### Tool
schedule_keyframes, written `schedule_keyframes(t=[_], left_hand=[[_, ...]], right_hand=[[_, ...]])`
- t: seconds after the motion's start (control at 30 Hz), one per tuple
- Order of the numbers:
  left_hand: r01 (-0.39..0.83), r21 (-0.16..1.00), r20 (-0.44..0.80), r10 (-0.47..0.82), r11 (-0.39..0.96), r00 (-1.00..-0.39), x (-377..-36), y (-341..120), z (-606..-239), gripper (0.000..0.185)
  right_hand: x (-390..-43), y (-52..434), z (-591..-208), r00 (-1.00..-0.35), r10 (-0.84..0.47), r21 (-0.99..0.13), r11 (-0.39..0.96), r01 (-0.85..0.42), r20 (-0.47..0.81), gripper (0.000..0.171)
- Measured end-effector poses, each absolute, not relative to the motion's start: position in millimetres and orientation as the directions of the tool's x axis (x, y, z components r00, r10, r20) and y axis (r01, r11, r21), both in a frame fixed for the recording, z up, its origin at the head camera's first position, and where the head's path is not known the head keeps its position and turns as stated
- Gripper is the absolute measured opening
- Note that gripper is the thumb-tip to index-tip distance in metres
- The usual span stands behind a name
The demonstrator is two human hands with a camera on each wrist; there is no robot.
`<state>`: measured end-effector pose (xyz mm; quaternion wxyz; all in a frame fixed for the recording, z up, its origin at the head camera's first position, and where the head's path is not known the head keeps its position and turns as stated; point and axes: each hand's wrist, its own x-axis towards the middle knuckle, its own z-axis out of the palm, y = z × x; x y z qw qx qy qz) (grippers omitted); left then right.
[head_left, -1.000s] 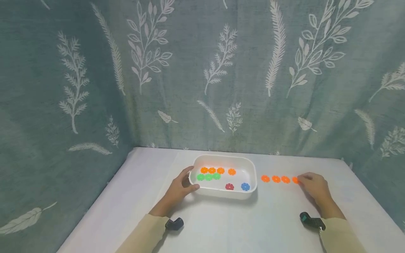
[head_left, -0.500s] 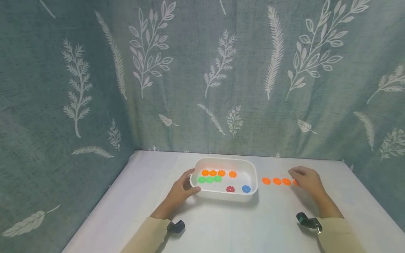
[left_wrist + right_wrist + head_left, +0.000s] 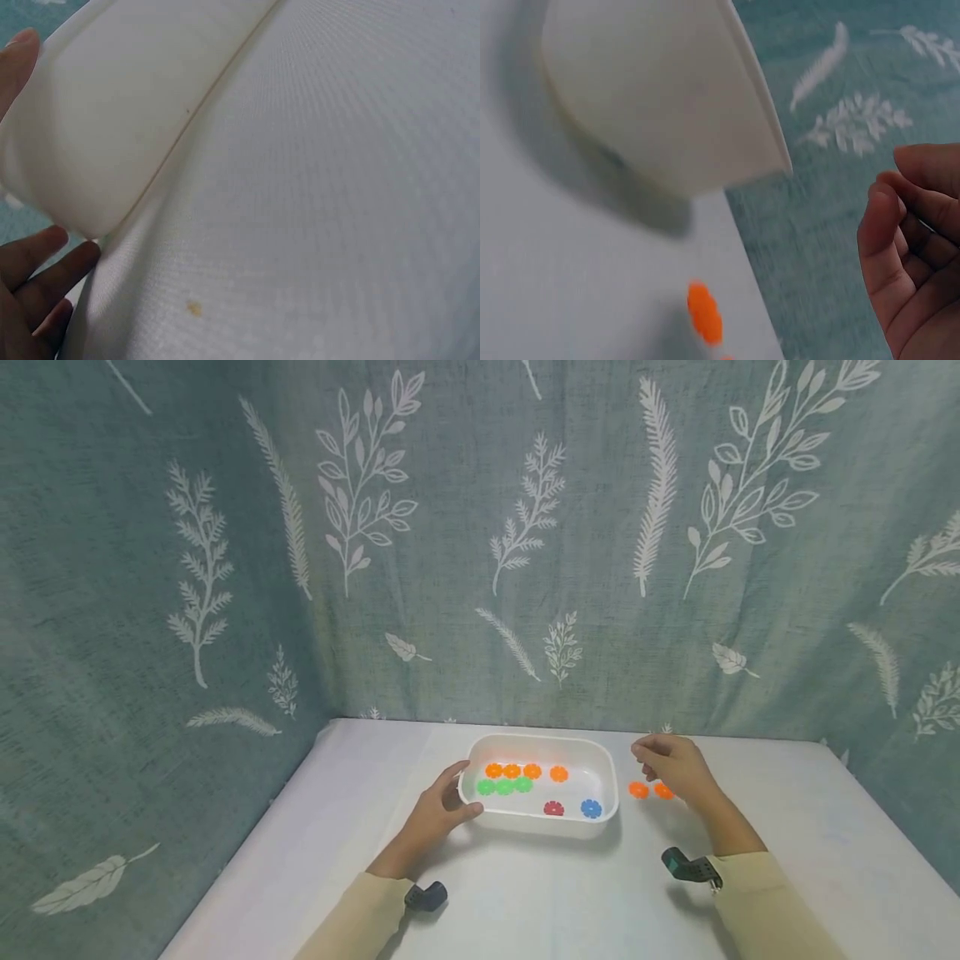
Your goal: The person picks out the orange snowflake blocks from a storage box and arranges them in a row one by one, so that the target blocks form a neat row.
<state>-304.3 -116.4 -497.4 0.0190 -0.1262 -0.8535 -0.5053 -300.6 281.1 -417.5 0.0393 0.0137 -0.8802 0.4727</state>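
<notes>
1. Gripping the left end of the white oval plastic tub [image 3: 540, 823], the left hand [image 3: 435, 814] has its thumb against the near wall and its fingers curved over the rim.
2. The left-wrist view shows the tub's outer wall [image 3: 127, 112] resting on the white cloth-covered table [image 3: 525, 893], with fingertips [image 3: 37, 262] just beside the tub's corner.
3. The right hand [image 3: 675, 766] hovers above the table just right of the tub, its fingers curled inward. Whether it pinches anything cannot be told from either view.
4. The tub holds four orange flower-shaped plastic discs [image 3: 523, 772] in a back row, three green flower-shaped discs [image 3: 504, 787] in front of them, one red disc [image 3: 553, 808] and one blue disc [image 3: 591, 808] near the front wall.
5. Two loose orange discs [image 3: 649, 790] lie on the table between the tub and the right hand, partly under it.
6. A teal leaf-patterned curtain [image 3: 480, 527] hangs behind the table.
</notes>
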Motion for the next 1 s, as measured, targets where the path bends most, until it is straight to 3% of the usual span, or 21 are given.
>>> schedule_keyframes(t=[0.57, 1.0], left_hand=[[0.206, 0.859, 0.141, 0.170, 0.469, -0.975, -302, -118, -499, 0.080], [0.229, 0.854, 0.151, 0.198, 0.467, -0.968, -302, -115, -496, 0.081]], right_hand=[[-321, 195, -419, -0.992, -0.069, -0.898, 0.422, -0.126, 0.107, 0.027], [-328, 173, -436, -0.982, -0.142, -0.805, 0.565, -0.182, 0.122, 0.019]])
